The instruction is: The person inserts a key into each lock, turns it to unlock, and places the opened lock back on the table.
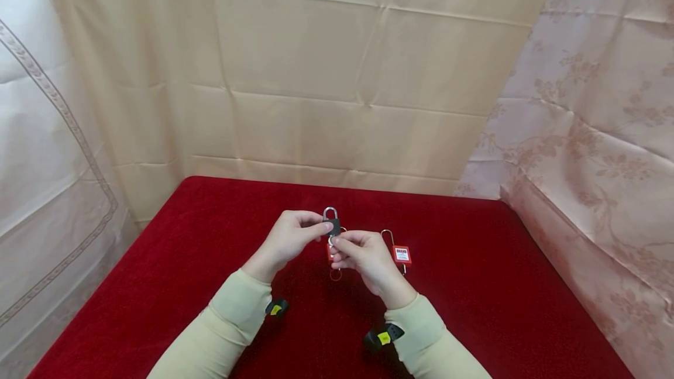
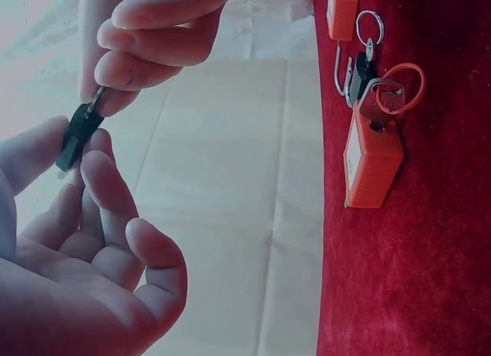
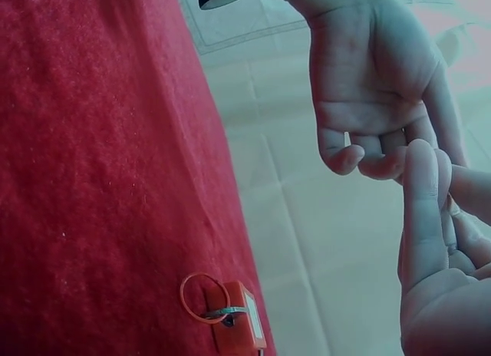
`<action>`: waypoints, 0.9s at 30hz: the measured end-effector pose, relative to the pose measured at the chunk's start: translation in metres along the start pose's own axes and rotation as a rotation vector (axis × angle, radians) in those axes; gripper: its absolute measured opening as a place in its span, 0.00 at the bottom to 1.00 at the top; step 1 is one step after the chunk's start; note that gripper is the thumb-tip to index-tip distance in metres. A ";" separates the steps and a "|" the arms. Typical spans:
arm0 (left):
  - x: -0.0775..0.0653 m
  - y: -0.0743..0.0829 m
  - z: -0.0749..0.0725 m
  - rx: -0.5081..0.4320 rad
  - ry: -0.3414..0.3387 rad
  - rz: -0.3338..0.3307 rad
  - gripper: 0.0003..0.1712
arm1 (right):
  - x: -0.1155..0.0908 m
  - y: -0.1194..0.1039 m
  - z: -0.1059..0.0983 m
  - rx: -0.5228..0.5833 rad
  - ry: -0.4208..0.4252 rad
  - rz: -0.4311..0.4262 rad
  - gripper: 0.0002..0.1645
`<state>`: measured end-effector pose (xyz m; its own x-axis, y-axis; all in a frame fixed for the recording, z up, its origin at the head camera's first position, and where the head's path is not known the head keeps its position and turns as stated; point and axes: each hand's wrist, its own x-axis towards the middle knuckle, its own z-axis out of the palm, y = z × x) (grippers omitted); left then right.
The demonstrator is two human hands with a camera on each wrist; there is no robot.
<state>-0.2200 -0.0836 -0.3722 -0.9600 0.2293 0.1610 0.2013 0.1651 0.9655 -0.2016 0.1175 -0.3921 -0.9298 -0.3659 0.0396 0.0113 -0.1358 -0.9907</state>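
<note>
A small black padlock (image 1: 334, 227) with a closed-looking silver shackle is held up above the red cloth, shackle upward in the head view. My left hand (image 1: 286, 241) pinches its body between thumb and fingers. Just below the lock, my right hand (image 1: 371, 259) pinches a small metal key, whose fine shape is mostly covered by the fingers. In the left wrist view, the black padlock (image 2: 79, 137) sits between my left fingertips, and a thin metal piece joins it to the right fingers. The lock is hidden behind fingers in the right wrist view.
A red padlock (image 1: 402, 254) with a white label and raised shackle lies right of my hands. Another red padlock (image 2: 374, 160), with a red key ring (image 2: 403, 87), lies beneath them, partly covered in the head view. Red cloth (image 1: 221, 209) covers the table; curtains (image 1: 316, 75) hang behind.
</note>
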 end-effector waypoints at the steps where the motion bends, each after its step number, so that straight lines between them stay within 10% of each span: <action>1: 0.000 0.000 0.000 -0.002 0.006 0.002 0.11 | 0.000 0.000 0.000 -0.005 0.001 -0.004 0.14; 27: -0.003 0.006 0.000 -0.060 0.040 -0.027 0.10 | -0.001 0.002 0.003 0.102 -0.051 -0.041 0.07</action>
<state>-0.2157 -0.0830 -0.3666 -0.9721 0.1872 0.1412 0.1641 0.1126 0.9800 -0.1992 0.1149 -0.3939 -0.9103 -0.4043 0.0893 0.0132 -0.2439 -0.9697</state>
